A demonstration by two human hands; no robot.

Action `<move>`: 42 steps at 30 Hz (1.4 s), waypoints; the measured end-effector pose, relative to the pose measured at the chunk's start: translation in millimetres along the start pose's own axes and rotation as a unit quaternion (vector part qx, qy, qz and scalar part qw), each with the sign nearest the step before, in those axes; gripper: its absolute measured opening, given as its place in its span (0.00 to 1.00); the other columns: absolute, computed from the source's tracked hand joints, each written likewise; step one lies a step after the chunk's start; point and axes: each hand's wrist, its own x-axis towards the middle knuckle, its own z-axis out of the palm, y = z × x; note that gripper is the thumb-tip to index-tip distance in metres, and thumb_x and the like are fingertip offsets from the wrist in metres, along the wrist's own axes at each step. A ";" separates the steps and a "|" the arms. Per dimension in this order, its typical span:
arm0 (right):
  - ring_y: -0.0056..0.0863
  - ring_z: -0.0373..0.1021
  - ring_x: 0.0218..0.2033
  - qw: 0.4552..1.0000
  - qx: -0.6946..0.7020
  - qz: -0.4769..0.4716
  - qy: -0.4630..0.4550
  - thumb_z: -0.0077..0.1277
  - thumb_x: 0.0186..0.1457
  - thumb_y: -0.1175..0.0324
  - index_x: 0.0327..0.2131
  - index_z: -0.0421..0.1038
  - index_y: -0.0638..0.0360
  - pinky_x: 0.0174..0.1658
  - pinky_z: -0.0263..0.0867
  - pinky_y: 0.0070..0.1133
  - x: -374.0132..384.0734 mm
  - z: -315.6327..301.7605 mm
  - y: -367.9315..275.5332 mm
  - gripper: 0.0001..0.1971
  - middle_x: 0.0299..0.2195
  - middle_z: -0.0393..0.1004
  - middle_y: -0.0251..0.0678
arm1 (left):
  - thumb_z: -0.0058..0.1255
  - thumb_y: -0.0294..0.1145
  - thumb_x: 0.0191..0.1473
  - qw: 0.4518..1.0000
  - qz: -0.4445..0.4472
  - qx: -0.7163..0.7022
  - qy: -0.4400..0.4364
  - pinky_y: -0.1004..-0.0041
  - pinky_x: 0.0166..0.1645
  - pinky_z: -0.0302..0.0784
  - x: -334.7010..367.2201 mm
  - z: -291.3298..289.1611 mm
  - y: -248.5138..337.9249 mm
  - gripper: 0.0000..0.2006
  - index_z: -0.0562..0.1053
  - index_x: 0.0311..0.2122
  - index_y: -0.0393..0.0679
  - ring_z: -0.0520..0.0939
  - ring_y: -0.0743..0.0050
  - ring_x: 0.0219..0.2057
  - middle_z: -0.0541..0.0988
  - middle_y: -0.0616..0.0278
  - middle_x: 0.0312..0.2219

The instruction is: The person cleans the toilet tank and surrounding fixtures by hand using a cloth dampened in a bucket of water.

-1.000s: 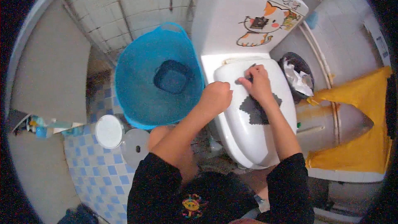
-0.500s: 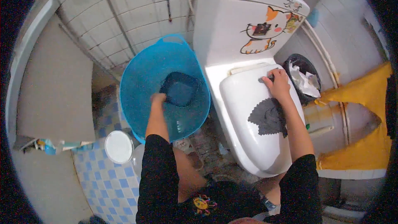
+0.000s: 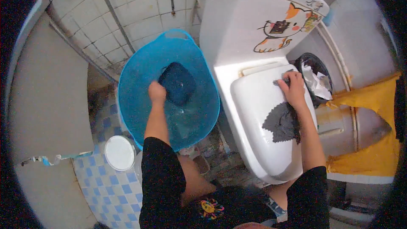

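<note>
My left hand (image 3: 157,92) reaches into a large blue tub (image 3: 136,123), its fingers closed at the left edge of a dark, rounded-square, scoop-like vessel (image 3: 180,85). The vessel is over or in the water at the tub's bottom; which one I cannot tell. On the white toilet lid (image 3: 251,101), my right hand (image 3: 294,88) rests near the hinge, fingers bent over a small dark grey cloth (image 3: 280,80), mostly hidden by them. A larger dark grey cloth (image 3: 280,124) with a zigzag edge lies flat on the lid, partly under my right forearm.
The toilet tank (image 3: 241,21) with a cat sticker rises behind the lid. A black bin (image 3: 306,61) holding white paper stands right of the toilet. Yellow cloth (image 3: 364,161) hangs farther right. A white round lid (image 3: 120,152) tops a container left of me.
My left hand has shifted slightly left and up inside the tub, and the dark vessel has turned and tilted. The right hand stays on the toilet lid. The whole view has shifted a little.
</note>
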 end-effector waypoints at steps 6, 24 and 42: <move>0.42 0.64 0.48 1.000 -0.003 -0.019 0.012 0.60 0.49 0.57 0.39 0.70 0.50 0.45 0.63 0.40 -7.2 -11.1 -1.7 0.16 0.44 0.66 0.37 | 0.38 0.25 0.57 0.999 -0.001 0.006 0.046 0.54 0.38 0.78 -22.8 -14.6 44.0 0.08 0.71 0.36 0.36 0.81 0.43 0.36 0.77 0.42 0.33; 0.51 0.53 0.61 0.992 0.040 -0.044 -0.116 0.63 0.40 0.42 0.53 0.67 0.45 0.58 0.53 0.48 -77.0 -81.5 -7.8 0.37 0.62 0.51 0.48 | 0.28 0.16 0.48 0.840 -0.167 -0.422 -0.295 0.60 0.22 0.83 -47.5 -215.3 36.0 0.30 0.53 0.60 0.40 0.80 0.38 0.21 0.74 0.37 0.39; 0.44 0.53 0.61 0.995 0.066 0.026 -0.072 0.63 0.43 0.48 0.48 0.69 0.46 0.55 0.54 0.51 -130.7 -100.4 37.3 0.29 0.60 0.56 0.46 | 0.38 0.22 0.46 0.925 0.019 -0.250 -0.284 0.60 0.26 0.84 -150.7 -323.1 276.6 0.20 0.64 0.47 0.27 0.82 0.46 0.25 0.75 0.45 0.33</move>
